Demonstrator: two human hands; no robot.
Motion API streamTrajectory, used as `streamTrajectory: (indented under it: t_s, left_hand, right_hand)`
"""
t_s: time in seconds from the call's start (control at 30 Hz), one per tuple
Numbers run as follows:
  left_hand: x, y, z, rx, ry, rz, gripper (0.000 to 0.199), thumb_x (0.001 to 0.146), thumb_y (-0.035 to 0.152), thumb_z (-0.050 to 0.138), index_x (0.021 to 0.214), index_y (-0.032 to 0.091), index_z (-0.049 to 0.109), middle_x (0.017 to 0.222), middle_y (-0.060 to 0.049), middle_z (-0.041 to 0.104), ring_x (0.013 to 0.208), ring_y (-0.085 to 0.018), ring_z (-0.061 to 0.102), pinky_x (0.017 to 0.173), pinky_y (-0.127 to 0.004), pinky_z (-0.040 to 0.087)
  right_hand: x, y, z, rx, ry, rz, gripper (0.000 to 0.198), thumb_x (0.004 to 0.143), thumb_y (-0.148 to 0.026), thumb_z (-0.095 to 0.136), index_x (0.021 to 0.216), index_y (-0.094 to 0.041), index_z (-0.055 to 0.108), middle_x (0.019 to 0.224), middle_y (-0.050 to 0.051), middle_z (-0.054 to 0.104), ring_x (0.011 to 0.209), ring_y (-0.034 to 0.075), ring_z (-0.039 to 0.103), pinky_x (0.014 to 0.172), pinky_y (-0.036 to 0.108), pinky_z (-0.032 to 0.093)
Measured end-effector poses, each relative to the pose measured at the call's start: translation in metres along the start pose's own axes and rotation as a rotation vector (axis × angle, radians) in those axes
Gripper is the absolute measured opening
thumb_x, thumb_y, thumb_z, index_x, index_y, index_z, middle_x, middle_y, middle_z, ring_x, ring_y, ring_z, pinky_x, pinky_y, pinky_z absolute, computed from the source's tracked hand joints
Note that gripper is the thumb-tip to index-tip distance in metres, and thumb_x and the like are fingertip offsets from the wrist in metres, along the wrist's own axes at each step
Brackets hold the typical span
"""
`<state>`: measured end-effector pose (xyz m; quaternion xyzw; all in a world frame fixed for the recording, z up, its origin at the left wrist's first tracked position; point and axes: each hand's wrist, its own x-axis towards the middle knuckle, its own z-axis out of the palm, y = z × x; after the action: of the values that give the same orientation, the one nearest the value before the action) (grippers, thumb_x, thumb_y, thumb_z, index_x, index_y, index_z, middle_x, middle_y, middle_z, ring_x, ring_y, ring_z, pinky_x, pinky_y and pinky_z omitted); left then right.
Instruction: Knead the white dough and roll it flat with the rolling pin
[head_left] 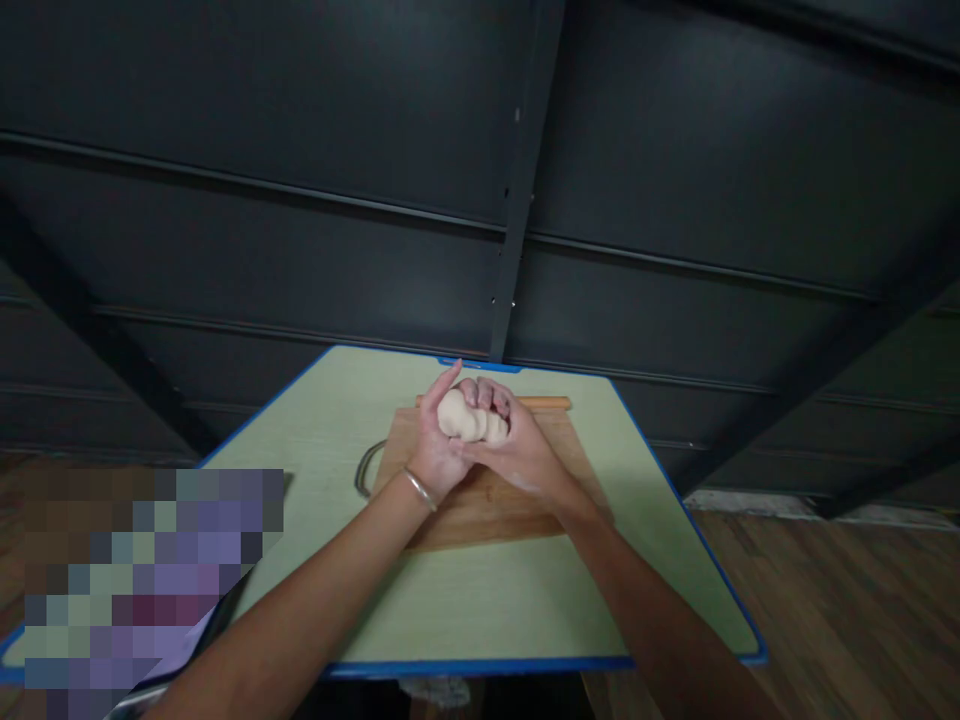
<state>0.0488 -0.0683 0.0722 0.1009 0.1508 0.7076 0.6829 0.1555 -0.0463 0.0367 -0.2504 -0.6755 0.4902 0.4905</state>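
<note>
A pale lump of dough (463, 418) is held between my two hands, raised over the wooden board. My left hand (435, 445), with a metal bangle at the wrist, cups the dough from the left, its thumb pointing up. From the right, my right hand (517, 440) wraps its fingers over the dough. White flour dusts both palms and fingers. Beneath them lies the wooden cutting board (491, 515), with a curved metal handle (364, 470) at its left side. A wooden rolling pin (547, 403) rests across the board's far edge, partly hidden behind my hands.
The light green table (300, 560) has a blue rim. A blurred-out flat object (172, 580) covers its left front part. Dark metal panels (300, 260) stand right behind the table's far edge. Wooden flooring (840, 590) shows on the right.
</note>
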Motion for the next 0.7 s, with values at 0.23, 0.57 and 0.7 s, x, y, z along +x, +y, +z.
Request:
streamTrajectory:
  t_s: [0.23,0.57,0.7]
  left_hand:
    - [0.007,0.006,-0.005,-0.1,0.13,-0.032,0.05,0.104,0.041,0.062,0.059,0.02,0.051,0.059,0.0,0.058,0.056,-0.013,0.062,0.066,-0.026,0.058]
    - [0.02,0.004,-0.012,-0.067,0.139,0.04,0.046,0.103,0.049,0.06,0.07,0.018,0.064,0.063,-0.002,0.067,0.06,-0.016,0.067,0.07,-0.028,0.061]
    - [0.02,-0.003,-0.011,-0.002,0.104,-0.002,0.035,0.104,0.038,0.057,0.079,0.017,0.069,0.07,-0.003,0.071,0.064,-0.016,0.068,0.072,-0.027,0.06]
  right_hand:
    - [-0.005,0.013,0.004,0.003,-0.068,-0.046,0.099,0.073,-0.043,0.098,0.157,-0.028,0.048,0.155,0.011,0.057,0.149,0.029,0.049,0.127,0.047,0.042]
    - [-0.003,0.025,-0.01,-0.391,0.004,-0.259,0.065,0.1,-0.039,0.075,0.16,-0.034,0.052,0.162,0.007,0.054,0.153,0.027,0.047,0.132,0.05,0.033]
    - [-0.001,0.024,-0.015,-0.478,0.092,-0.329,0.053,0.103,-0.038,0.07,0.154,-0.032,0.058,0.158,0.009,0.058,0.149,0.027,0.051,0.129,0.05,0.038]
